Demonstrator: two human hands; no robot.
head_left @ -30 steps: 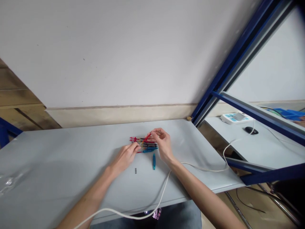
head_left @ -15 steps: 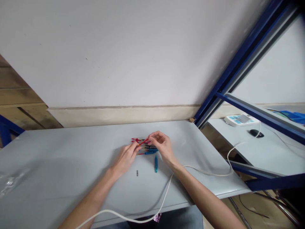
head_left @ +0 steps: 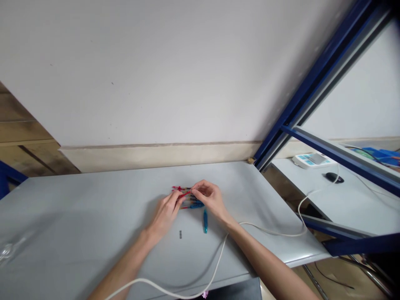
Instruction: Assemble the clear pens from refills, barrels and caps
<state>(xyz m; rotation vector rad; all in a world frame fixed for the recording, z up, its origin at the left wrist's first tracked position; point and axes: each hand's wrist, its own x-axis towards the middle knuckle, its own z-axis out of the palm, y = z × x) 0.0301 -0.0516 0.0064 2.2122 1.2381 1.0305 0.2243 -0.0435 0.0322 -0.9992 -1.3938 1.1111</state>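
your two hands have drawn closer together since the first frame, and the red pen between them, which was slanting up more steeply towards your right side, now sits at a flatter angle. your left hand has its fingers pinched together on the near-left end of the red pen, with the back of that hand turned up. your right hand has its thumb and forefinger closed on the other end, its remaining fingers curled; how they sit behind the thumb you cannot tell from here. so the red pen is held just above a group of pens that lies side by side on the grey surface, partly hidden by your hands, with red tips poking out at the far left and blue barrels nearest you. just nearer to you than the group lies a turquoise barrel, pointing roughly towards you, and to its left a small dark piece, too small to make out. a white cable loops across the near edge and passes by your right forearm. well off to your left is something clear and shiny. past the blue frame on your right, a second table carries a black mouse, a white device with blue keys and some blue trays.
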